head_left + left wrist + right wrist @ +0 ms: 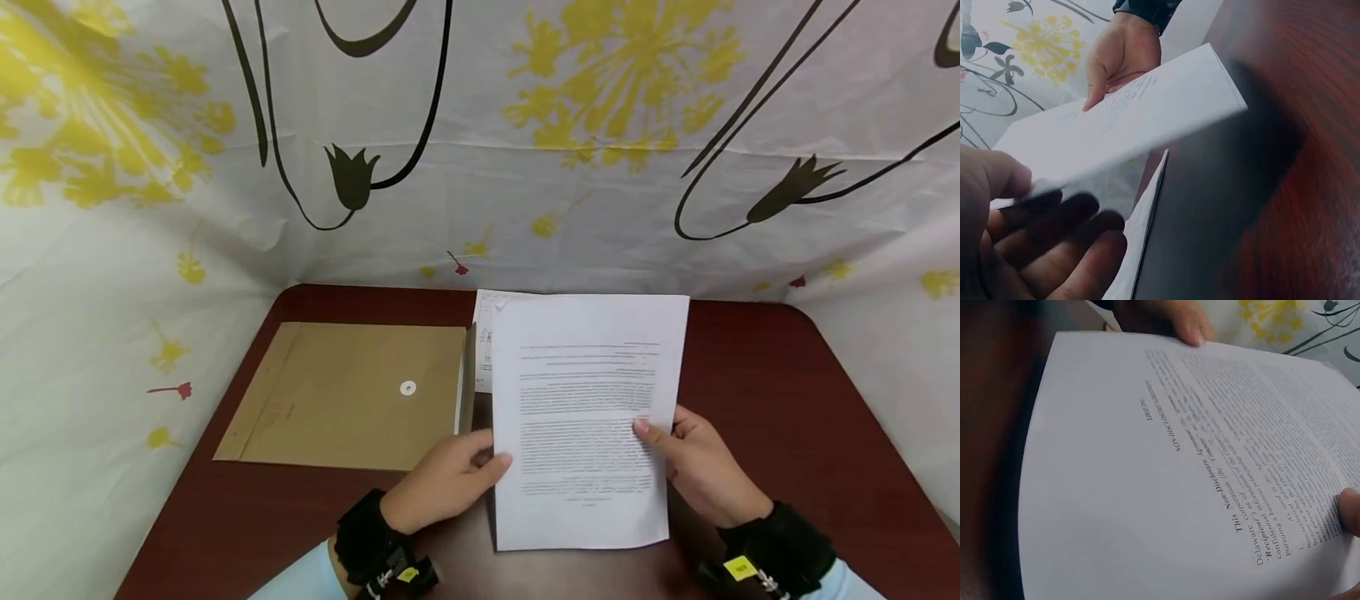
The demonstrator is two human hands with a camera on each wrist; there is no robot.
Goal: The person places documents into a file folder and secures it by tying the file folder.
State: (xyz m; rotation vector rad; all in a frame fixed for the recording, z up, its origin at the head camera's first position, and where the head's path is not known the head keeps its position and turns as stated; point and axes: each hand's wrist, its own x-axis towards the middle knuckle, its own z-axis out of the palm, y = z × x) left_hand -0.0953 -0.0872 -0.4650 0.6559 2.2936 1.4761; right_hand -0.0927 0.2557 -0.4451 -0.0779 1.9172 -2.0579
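A stack of white printed papers (585, 433) is held up in front of me, text side facing me. My right hand (708, 467) grips its right edge, thumb on the printed face and fingers behind. At the left edge my left hand (450, 479) pinches the stack lightly, thumb lapping the front; in the left wrist view its other fingers (1094, 269) spread loosely below the paper. The text in the right wrist view reads as a non-disclosure agreement. Left of the stack lies a brown document envelope (337, 392) with a white round button.
Another printed sheet (484, 342) lies behind the stack, mostly covered by it. White paper edges show at the envelope's right side. The dark red table (780, 375) meets a patterned white cloth (480, 100) at the back and both sides.
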